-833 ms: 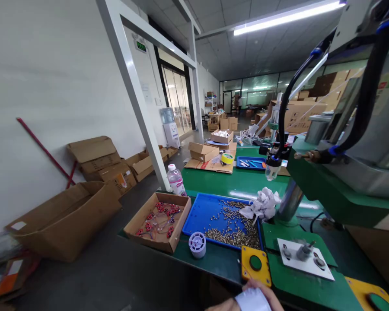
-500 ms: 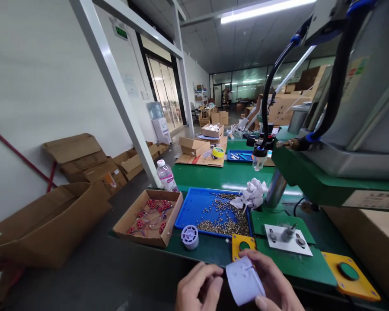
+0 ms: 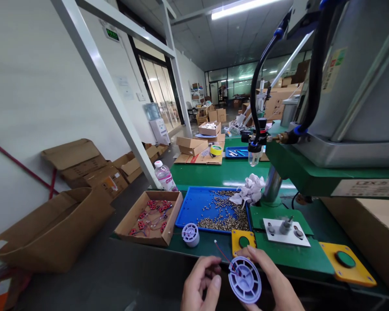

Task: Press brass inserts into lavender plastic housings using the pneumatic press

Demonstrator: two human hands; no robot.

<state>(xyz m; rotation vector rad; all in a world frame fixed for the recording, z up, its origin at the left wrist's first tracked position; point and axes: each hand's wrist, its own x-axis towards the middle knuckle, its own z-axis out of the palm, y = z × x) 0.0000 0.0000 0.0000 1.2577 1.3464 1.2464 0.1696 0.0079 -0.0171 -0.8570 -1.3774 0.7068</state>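
Lavender round plastic housing [image 3: 244, 276], gripped in right hand [image 3: 274, 276], now turned spoked face to camera, so inside ribs readable. Left hand [image 3: 199, 280] loosely curled, nothing seen in it, just beside housing, apart. Green-and-gray metal press [image 3: 311, 170] at right. Blue rectangular plastic tray [image 3: 192, 206] with small metal parts, beyond hands. Brown open cardboard box [image 3: 167, 233] left of tray. Yellow square switch plate [image 3: 235, 238] partly blocked by right hand. Thin red wire [image 3: 223, 252] sticks out by housing.
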